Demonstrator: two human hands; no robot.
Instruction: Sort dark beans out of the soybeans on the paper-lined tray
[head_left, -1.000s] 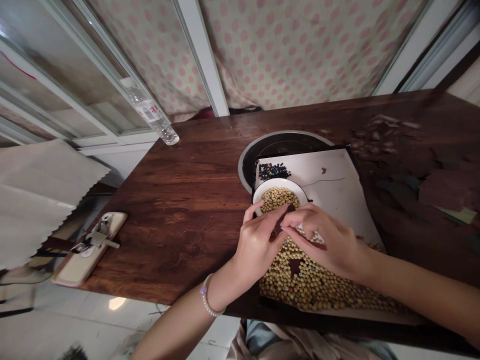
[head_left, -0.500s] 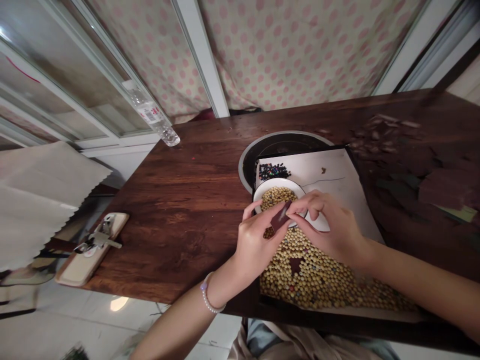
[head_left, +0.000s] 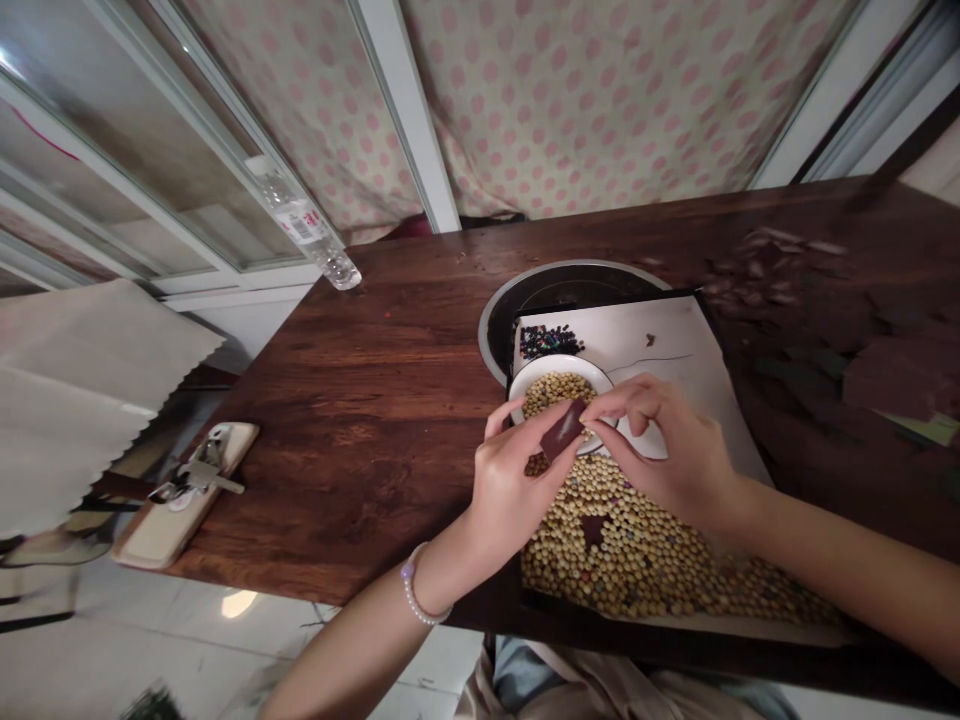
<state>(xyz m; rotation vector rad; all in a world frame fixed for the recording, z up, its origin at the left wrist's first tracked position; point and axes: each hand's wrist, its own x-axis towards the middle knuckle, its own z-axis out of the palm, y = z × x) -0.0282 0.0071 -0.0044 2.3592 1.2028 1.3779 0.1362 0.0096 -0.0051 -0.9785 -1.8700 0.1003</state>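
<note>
My left hand (head_left: 508,470) is closed, thumb and fingers holding a small dark maroon packet (head_left: 563,431) by its sides. At the packet's upper right end, my right hand (head_left: 667,445) pinches with thumb and forefinger; what sits in that pinch is too small to make out. Both hands hover over a white bowl (head_left: 525,385) with pale yellow beads (head_left: 559,388) in it. Below them, many more yellow beads (head_left: 637,570) cover the near half of a paper-lined tray (head_left: 694,345). A dark maroon piece (head_left: 594,530) lies among those beads.
Small black beads (head_left: 551,342) lie in the tray's far left corner. Behind it is a round dark pan (head_left: 540,290). Dark packets (head_left: 780,265) are heaped on the table's right side. A plastic bottle (head_left: 304,225) stands at the far left edge, a clipped board (head_left: 187,490) at the near left.
My right hand's fingertips have shifted slightly right along the packet's end. The packet has turned a little, and my left hand has barely moved.
</note>
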